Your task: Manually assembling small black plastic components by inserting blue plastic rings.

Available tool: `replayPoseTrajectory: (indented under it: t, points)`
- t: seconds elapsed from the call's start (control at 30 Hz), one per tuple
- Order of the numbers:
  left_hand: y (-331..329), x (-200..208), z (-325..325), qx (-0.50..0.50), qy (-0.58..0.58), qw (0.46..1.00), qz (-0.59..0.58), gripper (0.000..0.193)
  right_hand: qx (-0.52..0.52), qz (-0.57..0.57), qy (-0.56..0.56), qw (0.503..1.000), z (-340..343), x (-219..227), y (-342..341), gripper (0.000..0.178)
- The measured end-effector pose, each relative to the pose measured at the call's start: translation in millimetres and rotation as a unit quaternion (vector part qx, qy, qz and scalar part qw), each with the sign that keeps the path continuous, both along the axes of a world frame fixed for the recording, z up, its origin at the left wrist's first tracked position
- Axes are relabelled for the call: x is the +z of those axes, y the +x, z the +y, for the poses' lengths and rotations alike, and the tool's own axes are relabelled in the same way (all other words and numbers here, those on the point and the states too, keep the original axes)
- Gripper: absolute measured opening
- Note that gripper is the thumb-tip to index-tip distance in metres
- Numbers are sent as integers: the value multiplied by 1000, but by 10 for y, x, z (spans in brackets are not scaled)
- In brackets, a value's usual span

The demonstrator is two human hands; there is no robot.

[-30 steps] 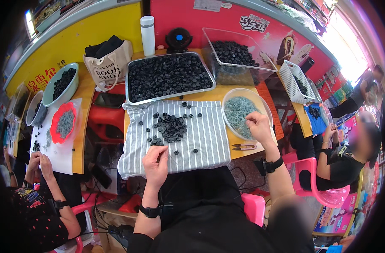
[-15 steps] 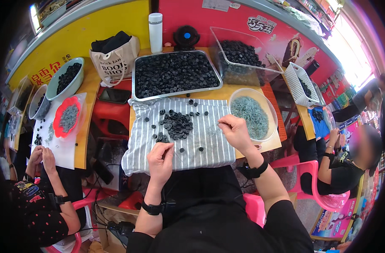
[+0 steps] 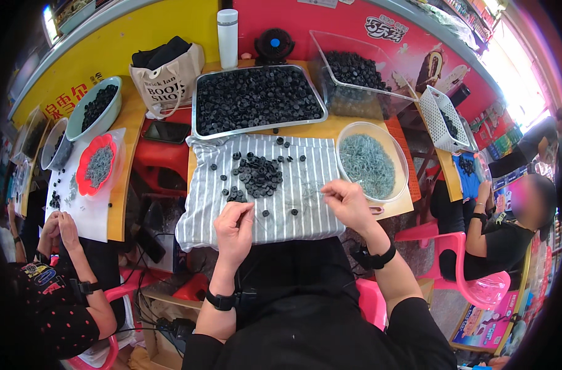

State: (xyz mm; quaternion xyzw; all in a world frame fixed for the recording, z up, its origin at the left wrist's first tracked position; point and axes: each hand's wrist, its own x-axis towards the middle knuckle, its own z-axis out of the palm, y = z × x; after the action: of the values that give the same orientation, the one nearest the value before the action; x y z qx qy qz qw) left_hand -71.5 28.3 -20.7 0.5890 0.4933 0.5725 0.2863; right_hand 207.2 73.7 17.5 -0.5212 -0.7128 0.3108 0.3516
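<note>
"What a table of containers! On the striped cloth [image 3: 293,231] sits a heap of small black pieces [image 3: 256,176], strays scattered around it. Where are the hands?"

"Left hand [image 3: 234,229] is just below the heap, thumb and fingertips drawn together, and I can't tell whether anything is pinched there. Right hand [image 3: 349,203] is over the cloth's right side, fingers curled in, near some fine strands [image 3: 310,192]. Is it gripping one? Can't tell from here!"

"And right beside that hand?"

"The round tub [image 3: 399,163], heaped with thin, pale blue-green pieces [image 3: 366,165]! Behind the cloth, the metal tray [image 3: 262,127], covered edge to edge in black pieces. To its right, the clear bin [image 3: 355,107], its black load piled toward the back."

"Over on the left, then?"

"A red scalloped dish [image 3: 80,177] full of greyish thin pieces, and beyond it a pale green bowl [image 3: 84,133] with a dark heap inside. Beside the tray stands a canvas bag [image 3: 170,80], dark fabric poking out of the top."

"And far right?"

"White perforated basket [image 3: 438,126], dark pieces in the bottom!"
</note>
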Motion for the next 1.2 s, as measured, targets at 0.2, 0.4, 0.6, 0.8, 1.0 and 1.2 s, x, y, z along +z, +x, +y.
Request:
replayPoseTrajectory:
  t: [0.2,0.4,0.6,0.8,1.0,1.2]
  points:
    - [16,11,-7,5,-3,1000,8,9,20,-126,97,987,-176,-20,-105,10]
    - [52,61,-28,17,-3,1000,22,9,2,-105,134,985,-289,59,-216,6]
    - [349,391,-171,25,94,971,219,19,-111,-93,116,983,-487,-77,-65,4]
    - [507,363,-163,68,48,943,323,24,-117,-174,168,963,-529,-111,-322,13]
    - [252,296,-234,85,5,932,352,26,-121,-203,176,956,-539,-239,-335,12]
    - [311,261,-227,83,18,944,318,25,-108,-85,169,976,-530,-239,-341,7]
